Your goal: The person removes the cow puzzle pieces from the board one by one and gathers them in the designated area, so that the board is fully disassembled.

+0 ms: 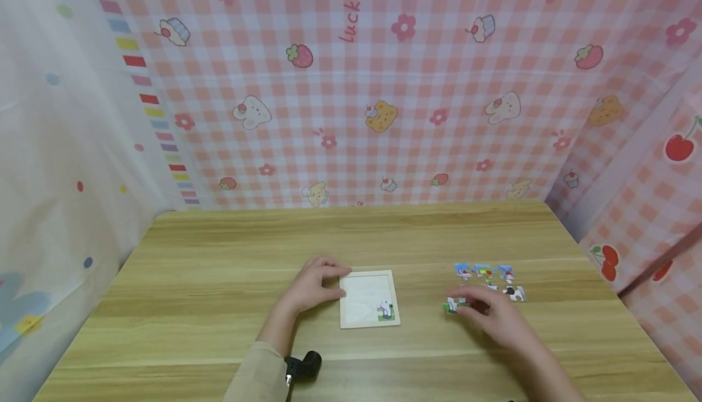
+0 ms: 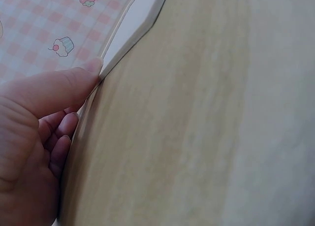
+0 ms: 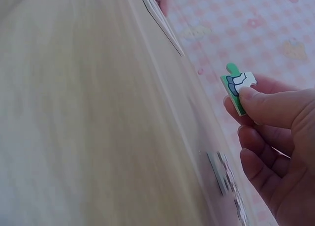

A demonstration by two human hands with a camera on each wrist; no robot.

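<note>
My left hand (image 1: 314, 285) rests at the left edge of a square puzzle tray (image 1: 370, 325), its thumb and index finger extended against the rim near the upper corner. In the left wrist view, the thumb tip touches the tray's pale edge (image 2: 142, 28), with the other fingers loosely bent below. One puzzle piece (image 1: 386, 310) with a white animal and green ground lies in the tray's lower right corner. To the right, my right hand (image 1: 490, 317) pinches a green, white and grey puzzle piece (image 3: 237, 87) between thumb and fingers, raised off the table in the right wrist view.
Several loose puzzle pieces (image 1: 484, 271) lie in rows just beyond my right hand, one of them a black-and-white piece (image 1: 514, 293). The wooden table (image 1: 219, 256) runs back to a pink checked curtain (image 1: 351, 85). A black wrist device (image 1: 304, 365) sits by my left sleeve.
</note>
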